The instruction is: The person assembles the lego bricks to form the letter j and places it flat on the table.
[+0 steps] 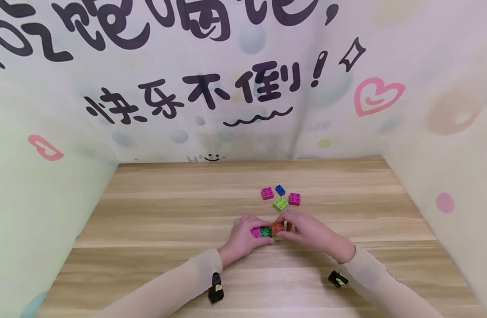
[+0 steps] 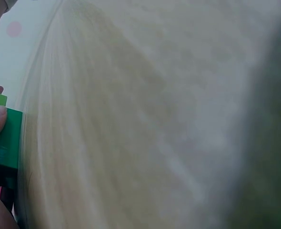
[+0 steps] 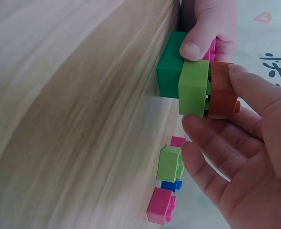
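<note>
In the head view my left hand (image 1: 243, 234) grips a small built block of toy bricks between thumb and fingers. A dark green brick (image 3: 170, 69), a light green brick (image 3: 193, 88) and a magenta brick (image 1: 255, 232) show in that block. My right hand (image 1: 309, 230) pinches an orange-brown brick (image 3: 222, 90) by its sides. It sits over the light green brick's studs, and a narrow gap with studs shows between the two in the right wrist view. Only the left thumb and the edge of the green bricks (image 2: 8, 138) appear in the left wrist view.
Beyond the hands lie loose bricks: two magenta ones (image 1: 267, 193), a light green one (image 1: 280, 203) and a small blue one (image 1: 280, 190). The wooden table (image 1: 168, 198) ends at a printed back wall (image 1: 156, 141), with side walls left and right.
</note>
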Motion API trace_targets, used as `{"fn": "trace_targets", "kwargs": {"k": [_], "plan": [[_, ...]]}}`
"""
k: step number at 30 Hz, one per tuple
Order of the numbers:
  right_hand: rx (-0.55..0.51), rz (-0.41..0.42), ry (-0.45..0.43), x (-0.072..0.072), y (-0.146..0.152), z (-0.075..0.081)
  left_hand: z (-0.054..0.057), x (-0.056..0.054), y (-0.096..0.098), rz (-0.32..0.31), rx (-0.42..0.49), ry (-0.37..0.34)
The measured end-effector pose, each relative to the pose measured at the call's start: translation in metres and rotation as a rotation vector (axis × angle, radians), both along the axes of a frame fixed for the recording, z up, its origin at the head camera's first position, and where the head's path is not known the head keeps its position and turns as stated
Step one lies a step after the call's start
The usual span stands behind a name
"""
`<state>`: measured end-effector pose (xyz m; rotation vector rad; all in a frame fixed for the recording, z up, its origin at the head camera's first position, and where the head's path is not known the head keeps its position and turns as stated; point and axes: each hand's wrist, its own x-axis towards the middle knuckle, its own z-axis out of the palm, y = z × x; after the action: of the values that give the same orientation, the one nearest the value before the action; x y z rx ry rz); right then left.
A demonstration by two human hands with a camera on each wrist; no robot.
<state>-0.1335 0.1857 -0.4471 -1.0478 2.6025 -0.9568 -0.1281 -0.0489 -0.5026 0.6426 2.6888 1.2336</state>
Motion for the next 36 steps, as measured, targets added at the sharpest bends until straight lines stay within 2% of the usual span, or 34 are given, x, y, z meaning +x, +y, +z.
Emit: {"fn": "trace_targets", "kwargs": {"k": [12, 18, 22, 26, 32, 36], "plan": [[0.004, -0.025, 0.017, 0.006, 0.001, -0.006, -0.005, 0.006, -0.001, 0.004, 0.002, 0.002], [-0.08, -0.035, 0.02, 0.012, 0.002, -0.017, -0.005, 0.008, -0.001, 0.01, 0.009, 0.008], [-0.168, -0.055, -0.053, 0.013, 0.005, -0.023, -0.003, 0.005, -0.001, 0.004, 0.015, 0.013], [-0.206, -0.073, -0.142, 0.013, 0.004, -0.027, -0.003, 0.004, -0.003, -0.005, 0.026, 0.003], [-0.211, -0.089, -0.199, 0.006, 0.004, -0.024, -0.002, 0.001, -0.004, -0.026, 0.025, 0.007], [-0.164, -0.1, -0.233, 0.001, 0.006, -0.024, -0.003, 0.002, -0.005, -0.028, 0.025, -0.011]]}}
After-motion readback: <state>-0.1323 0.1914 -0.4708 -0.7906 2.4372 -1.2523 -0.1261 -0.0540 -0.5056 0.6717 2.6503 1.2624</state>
